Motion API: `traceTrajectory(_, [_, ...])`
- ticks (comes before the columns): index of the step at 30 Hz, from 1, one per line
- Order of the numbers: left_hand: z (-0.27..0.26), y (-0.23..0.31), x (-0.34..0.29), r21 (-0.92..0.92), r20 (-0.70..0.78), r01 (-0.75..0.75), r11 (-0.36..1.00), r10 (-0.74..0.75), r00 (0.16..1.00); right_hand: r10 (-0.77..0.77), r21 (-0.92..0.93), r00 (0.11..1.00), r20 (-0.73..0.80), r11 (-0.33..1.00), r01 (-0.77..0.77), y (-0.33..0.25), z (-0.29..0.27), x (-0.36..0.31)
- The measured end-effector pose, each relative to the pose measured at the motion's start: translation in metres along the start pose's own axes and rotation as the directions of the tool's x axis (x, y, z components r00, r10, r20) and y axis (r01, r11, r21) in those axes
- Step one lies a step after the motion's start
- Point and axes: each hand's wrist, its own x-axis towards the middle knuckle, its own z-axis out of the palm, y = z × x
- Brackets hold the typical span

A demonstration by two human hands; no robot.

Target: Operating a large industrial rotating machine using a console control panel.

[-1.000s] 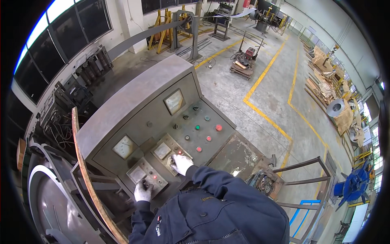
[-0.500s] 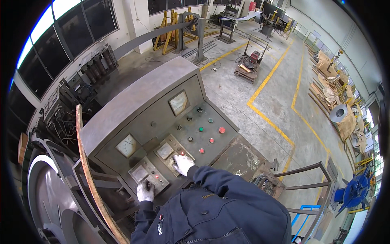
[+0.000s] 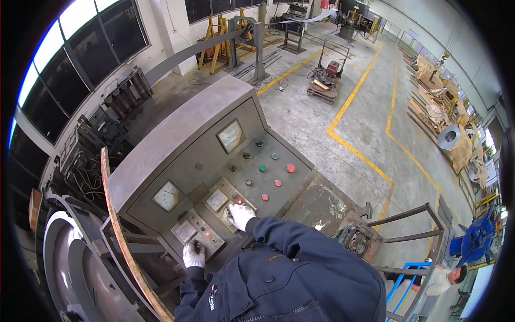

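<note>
Both my hands wear white gloves and rest on a grey metal control console (image 3: 209,161). Fingers of my left hand (image 3: 193,254) are curled round a dark knob (image 3: 200,248) on the lower control box (image 3: 213,242), which has a meter and a lit red lamp. My right hand (image 3: 241,216) is closed over a knob on the neighbouring control box (image 3: 217,201); the fingers mostly hide that knob. A red lamp (image 3: 239,203) glows just above the right fingers. To the right of this hand are red buttons (image 3: 265,197), a green button (image 3: 262,168) and black selector switches (image 3: 247,155).
A metal strip (image 3: 198,49) runs between stands behind the console. A large round steel machine part (image 3: 67,257) stands at the left. Metal railing (image 3: 410,221) borders the right. Beyond it are a person (image 3: 441,280), a blue machine (image 3: 476,241) and wrapped coils (image 3: 456,145).
The view has shifted slightly. A person now shows at the lower right beyond the railing. Both hands stay at the same control boxes.
</note>
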Motion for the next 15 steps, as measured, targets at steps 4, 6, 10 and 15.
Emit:
traceTrajectory(4, [-0.002, 0.002, 0.000, 0.003, -0.011, -0.018, 1.000, 0.018, 1.000, -0.005, -0.006, 1.000, -0.015, 1.000, 0.005, 0.000, -0.001, -0.001])
traceTrajectory(6, [-0.002, 0.003, 0.000, 0.011, -0.029, -0.033, 0.999, 0.033, 0.999, 0.002, -0.005, 1.000, -0.022, 1.000, -0.002, -0.001, -0.001, -0.002])
traceTrajectory(10, [0.003, -0.002, 0.000, 0.028, -0.029, -0.030, 0.999, 0.030, 0.999, 0.020, 0.000, 1.000, -0.004, 1.000, -0.020, -0.002, -0.001, -0.001])
traceTrajectory(15, [0.008, -0.007, -0.001, 0.018, -0.029, -0.031, 0.999, 0.032, 0.999, 0.009, 0.046, 0.999, -0.047, 0.999, -0.007, 0.004, 0.006, -0.001])
